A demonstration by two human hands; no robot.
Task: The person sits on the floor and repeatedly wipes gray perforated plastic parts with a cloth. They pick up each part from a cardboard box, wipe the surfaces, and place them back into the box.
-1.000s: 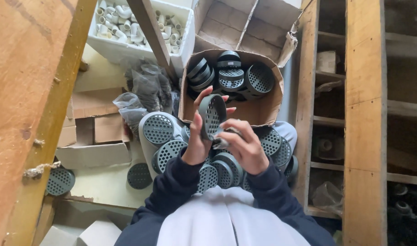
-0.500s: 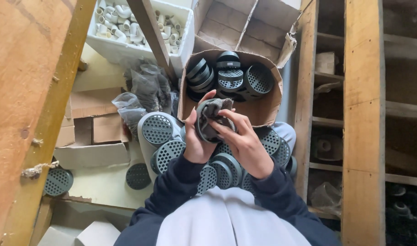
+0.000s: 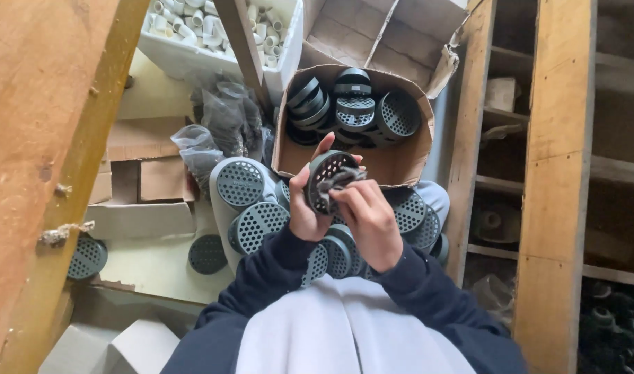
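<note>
My left hand (image 3: pixel 304 211) grips a round grey perforated strainer cap (image 3: pixel 322 170) by its rim, held up on edge in front of me. My right hand (image 3: pixel 365 215) pinches a small grey cloth (image 3: pixel 338 179) and presses it against the cap's holed face. Both hands hover over my lap, where several more grey perforated caps (image 3: pixel 254 225) lie piled. Just beyond the hands stands an open cardboard box (image 3: pixel 393 166) with several similar caps inside.
A white foam box (image 3: pixel 289 66) of white pipe fittings sits at the back left, with crumpled plastic bags (image 3: pixel 223 128) before it. A wooden beam (image 3: pixel 60 173) runs down the left and wooden shelving (image 3: pixel 552 187) rises on the right. Loose caps (image 3: pixel 207 253) and cardboard scraps lie on the floor.
The cloth covered the cap's face half a second ago; now it is bunched smaller under my right fingers and the holes show again. The cap has stayed in my left hand.
</note>
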